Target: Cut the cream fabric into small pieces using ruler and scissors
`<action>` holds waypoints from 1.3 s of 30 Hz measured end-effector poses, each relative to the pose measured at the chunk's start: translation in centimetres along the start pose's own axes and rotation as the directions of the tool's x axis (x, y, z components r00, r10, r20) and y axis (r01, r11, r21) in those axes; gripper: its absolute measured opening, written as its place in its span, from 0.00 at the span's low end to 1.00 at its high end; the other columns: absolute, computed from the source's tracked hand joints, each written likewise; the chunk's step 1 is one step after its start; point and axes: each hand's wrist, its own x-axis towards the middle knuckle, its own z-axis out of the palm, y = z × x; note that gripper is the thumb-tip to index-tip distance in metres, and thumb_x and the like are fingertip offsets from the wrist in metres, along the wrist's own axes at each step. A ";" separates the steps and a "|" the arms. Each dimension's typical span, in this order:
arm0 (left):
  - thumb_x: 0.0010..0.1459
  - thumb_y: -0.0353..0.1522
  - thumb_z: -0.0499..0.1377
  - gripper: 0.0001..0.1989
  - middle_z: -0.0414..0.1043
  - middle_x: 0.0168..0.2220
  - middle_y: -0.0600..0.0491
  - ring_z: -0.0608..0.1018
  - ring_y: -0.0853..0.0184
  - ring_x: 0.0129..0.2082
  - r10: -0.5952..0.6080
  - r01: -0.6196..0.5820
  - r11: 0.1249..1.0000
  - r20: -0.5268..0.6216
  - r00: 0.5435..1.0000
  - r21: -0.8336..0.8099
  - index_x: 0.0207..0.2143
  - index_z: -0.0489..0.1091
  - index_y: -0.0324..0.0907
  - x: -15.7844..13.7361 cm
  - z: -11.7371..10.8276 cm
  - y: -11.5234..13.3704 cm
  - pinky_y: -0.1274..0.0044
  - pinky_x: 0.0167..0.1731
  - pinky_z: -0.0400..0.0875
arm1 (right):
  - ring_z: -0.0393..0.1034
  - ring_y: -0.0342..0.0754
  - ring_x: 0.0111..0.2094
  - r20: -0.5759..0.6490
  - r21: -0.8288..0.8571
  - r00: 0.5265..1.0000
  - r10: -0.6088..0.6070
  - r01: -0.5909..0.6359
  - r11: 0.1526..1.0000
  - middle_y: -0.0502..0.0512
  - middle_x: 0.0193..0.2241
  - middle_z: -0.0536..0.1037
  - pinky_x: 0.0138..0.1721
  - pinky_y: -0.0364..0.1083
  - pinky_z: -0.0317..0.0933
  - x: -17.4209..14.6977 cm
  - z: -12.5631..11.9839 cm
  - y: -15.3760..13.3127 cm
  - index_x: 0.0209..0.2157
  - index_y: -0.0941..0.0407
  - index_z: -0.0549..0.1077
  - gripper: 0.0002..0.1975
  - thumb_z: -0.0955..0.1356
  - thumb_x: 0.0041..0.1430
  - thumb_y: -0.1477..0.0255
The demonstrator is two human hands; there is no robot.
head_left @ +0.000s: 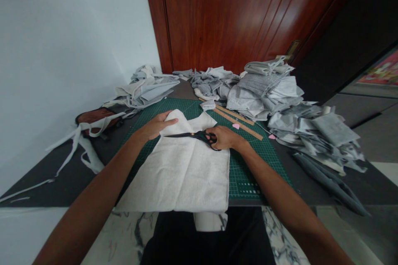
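Reddish-brown wooden door at the back, dark grey counter in front, and centre stage on it lies the piece of off-white woven cloth, spread over a green gridded cutting mat and reaching the near edge, seemingly so both arms work it comfortably. Left hand: closed in a pinch, thumb on top of the cloth's upper left part, apparently steadying it. Right hand: curled around the handles of the black-handled metal scissors, blades pointing left across the cloth, nearly together by the look of it; the grip seems chosen to guide them. Just beyond, two flat tan wooden rulers lie slanted, probably parked aside. Farther out, heaps of grey and whitish fabric line the back and right, likely kept there to give the hands room.
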 end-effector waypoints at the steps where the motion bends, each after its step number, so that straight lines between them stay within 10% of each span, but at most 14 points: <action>1: 0.42 0.45 0.77 0.35 0.82 0.45 0.49 0.84 0.60 0.38 0.005 -0.005 1.000 0.000 1.000 0.006 0.52 0.76 0.43 0.0 0.0 0.0 0.73 0.37 0.78 | 0.62 0.43 0.25 -0.002 -0.005 1.000 -0.002 0.002 1.000 0.48 0.25 0.73 0.29 0.43 0.48 0.0 0.0 0.0 0.32 0.55 0.71 0.08 0.70 0.46 0.75; 39: 0.38 0.47 0.78 0.39 0.83 0.44 0.48 0.82 0.61 0.37 0.073 -0.070 0.997 -0.086 0.994 0.030 0.51 0.76 0.39 -0.1 1.0 0.3 0.74 0.37 0.77 | 0.61 0.44 0.25 -0.047 -0.074 0.999 -0.027 0.023 0.997 0.49 0.24 0.74 0.29 0.43 0.47 -0.1 0.1 0.0 0.31 0.56 0.73 0.06 0.70 0.48 0.77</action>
